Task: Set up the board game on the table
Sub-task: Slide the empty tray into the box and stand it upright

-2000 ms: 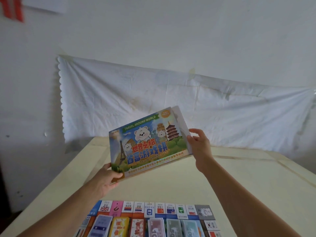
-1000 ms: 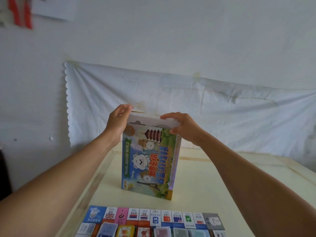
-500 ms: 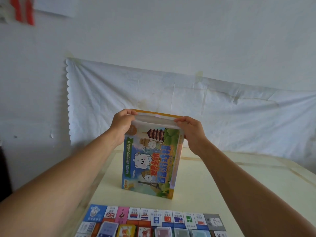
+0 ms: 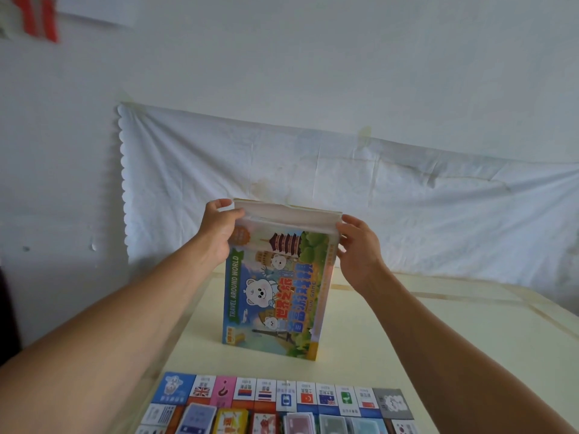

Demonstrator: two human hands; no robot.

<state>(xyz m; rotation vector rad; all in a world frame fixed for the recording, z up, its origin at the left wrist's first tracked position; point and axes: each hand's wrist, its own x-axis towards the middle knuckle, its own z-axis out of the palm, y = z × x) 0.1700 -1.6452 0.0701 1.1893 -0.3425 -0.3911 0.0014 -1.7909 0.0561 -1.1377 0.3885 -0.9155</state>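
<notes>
The game box [image 4: 275,296] stands up on its short end on the tabletop [image 4: 407,339], a little to the left of the middle. Its picture side faces us. It shows white bears, a tall tower and the words "TRAVEL AROUND WORLD" going up the left side. A pale white strip runs along the top of the box.

The left hand [image 4: 219,236] holds the top left corner, with its fingers [image 4: 221,202] curled over the top edge. The right hand [image 4: 358,245] holds the top right corner the same way.

Near us, in front of the box, the game board [image 4: 344,399] lies flat. It has a row of little squares with flags. Stacks of cards [image 4: 232,421] sit on the board at the near edge.

The tabletop is pale yellow. Behind it, a wrinkly white cloth [image 4: 407,198] with a wavy left edge hangs on the white wall [image 4: 313,57]. Red strips [image 4: 40,17] hang in the far top left corner.
</notes>
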